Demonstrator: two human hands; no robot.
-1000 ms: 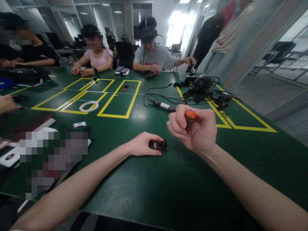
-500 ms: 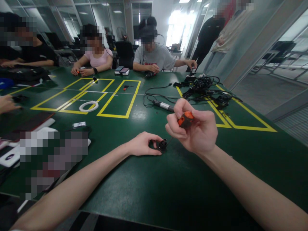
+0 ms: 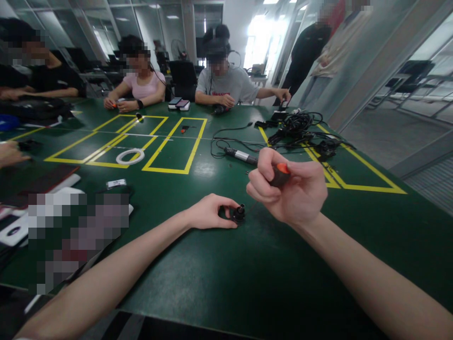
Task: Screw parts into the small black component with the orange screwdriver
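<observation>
Left grip (image 3: 209,212) holds the black part (image 3: 239,215) between thumb and fingers.

One head-worn camera looks forward and down across the nearby green table (image 3: 184,278).

The tabletop (image 3: 198,278) looks smooth and glossy, the orange-black handle (image 3: 281,176) plastic.

Smooth green tabletop (image 3: 212,278): open lane near centre, between bare left forearm (image 3: 130,269) and right forearm (image 3: 368,269). Tangled black cables (image 3: 299,123) block far right. Black-and-silver cylinder (image 3: 241,156) obstructs beyond right hand (image 3: 290,193).
</observation>
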